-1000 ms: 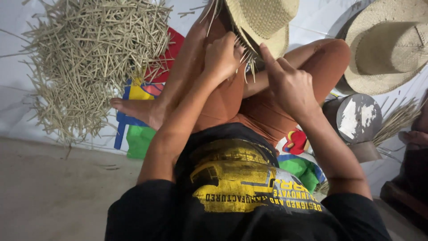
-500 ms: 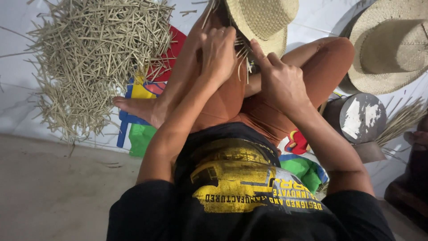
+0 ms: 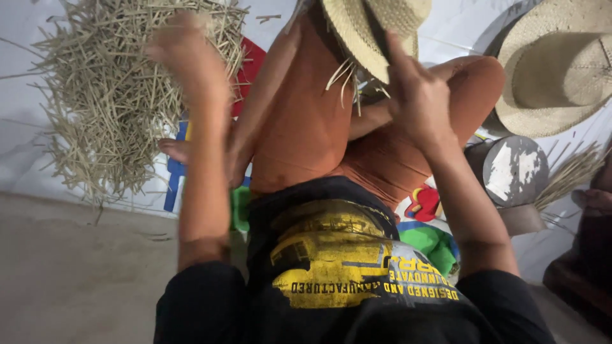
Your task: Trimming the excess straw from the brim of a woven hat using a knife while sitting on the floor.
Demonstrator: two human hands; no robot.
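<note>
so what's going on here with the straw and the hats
A person sits cross-legged on a white floor covering, weaving a straw hat. The right hand grips the unfinished hat, which rests on the knees with loose strands hanging from its edge. The left hand, blurred, is out over the big pile of straw strips on the left, and whether it holds any cannot be told. A finished straw hat lies at the right, beside a round dark block.

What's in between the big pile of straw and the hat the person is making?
In the head view, the left hand and forearm rise between the straw pile and the unfinished hat, then the person's bent leg in orange-brown cloth.
</note>
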